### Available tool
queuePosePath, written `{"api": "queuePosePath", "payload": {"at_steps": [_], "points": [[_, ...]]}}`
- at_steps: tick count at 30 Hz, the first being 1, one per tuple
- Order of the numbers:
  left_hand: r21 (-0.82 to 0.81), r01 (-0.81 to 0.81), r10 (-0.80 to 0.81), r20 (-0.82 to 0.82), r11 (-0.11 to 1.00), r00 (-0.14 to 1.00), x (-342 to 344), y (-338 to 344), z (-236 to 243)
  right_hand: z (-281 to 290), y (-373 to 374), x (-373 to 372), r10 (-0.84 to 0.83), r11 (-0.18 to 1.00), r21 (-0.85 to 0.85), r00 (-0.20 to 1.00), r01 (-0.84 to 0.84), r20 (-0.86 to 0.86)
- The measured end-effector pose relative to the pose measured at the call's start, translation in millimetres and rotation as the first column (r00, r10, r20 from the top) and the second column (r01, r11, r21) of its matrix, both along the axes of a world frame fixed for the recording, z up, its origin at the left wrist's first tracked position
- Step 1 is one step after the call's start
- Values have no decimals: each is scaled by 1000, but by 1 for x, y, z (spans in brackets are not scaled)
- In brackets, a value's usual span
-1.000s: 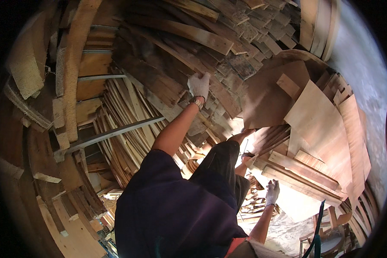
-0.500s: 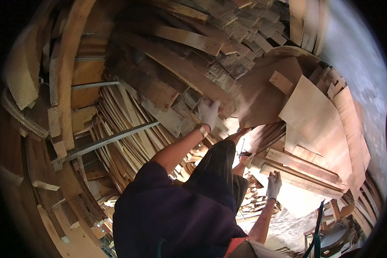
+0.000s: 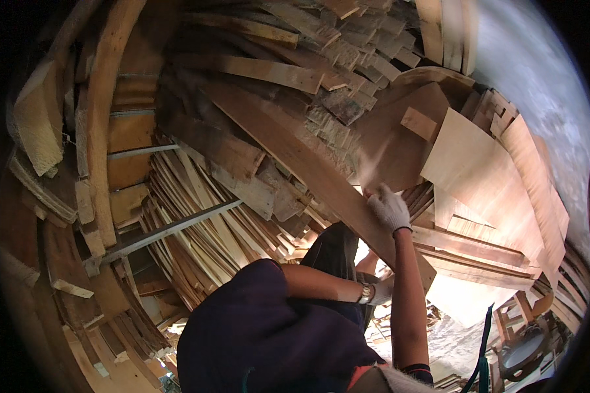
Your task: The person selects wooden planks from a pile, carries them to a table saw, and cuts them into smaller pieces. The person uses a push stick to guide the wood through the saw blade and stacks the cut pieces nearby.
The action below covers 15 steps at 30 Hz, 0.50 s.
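Observation:
A long brown plank (image 3: pixel 288 157) slants down from the overhead-looking stack of boards toward the lower right. My right hand (image 3: pixel 388 209), in a pale glove, is closed on its upper edge. My left hand (image 3: pixel 380 291), also gloved, with a watch at the wrist, is lower, near the plank's lower end; its fingers are hidden behind my right forearm. Cut board ends (image 3: pixel 337 131) lie beside the plank, and a dark brown sheet (image 3: pixel 400 157) is just beyond my right hand.
Pale plywood sheets (image 3: pixel 485 190) and strips stand at right beside a whitish wall (image 3: pixel 518 65). Metal rails (image 3: pixel 170 229) cross bundles of thin slats (image 3: pixel 190 249) at left. Thick timbers (image 3: pixel 101 131) line the far left. My bent leg (image 3: pixel 328 249) is among the wood below.
The long plank has slid out down and to the right. My right hand has risen from beside the plywood onto it; my left hand has moved down and right from the upper stack.

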<state>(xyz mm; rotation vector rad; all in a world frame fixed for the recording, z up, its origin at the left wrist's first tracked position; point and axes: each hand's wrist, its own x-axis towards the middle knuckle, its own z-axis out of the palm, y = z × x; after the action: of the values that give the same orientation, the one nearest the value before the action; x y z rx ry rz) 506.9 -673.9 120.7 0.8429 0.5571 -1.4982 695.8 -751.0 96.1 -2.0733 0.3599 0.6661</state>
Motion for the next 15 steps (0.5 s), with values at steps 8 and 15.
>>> {"api": "queuePosePath", "payload": {"at_steps": [8, 15], "points": [[111, 768, -701, 506, 631, 503, 9, 22, -16, 12, -9, -63, 44, 982, -174, 980, -78, -192], [381, 787, -816, 521, 485, 251, 15, 59, -66, -2, -97, -203, -241, 947, -229, 969, 225, -45]]}}
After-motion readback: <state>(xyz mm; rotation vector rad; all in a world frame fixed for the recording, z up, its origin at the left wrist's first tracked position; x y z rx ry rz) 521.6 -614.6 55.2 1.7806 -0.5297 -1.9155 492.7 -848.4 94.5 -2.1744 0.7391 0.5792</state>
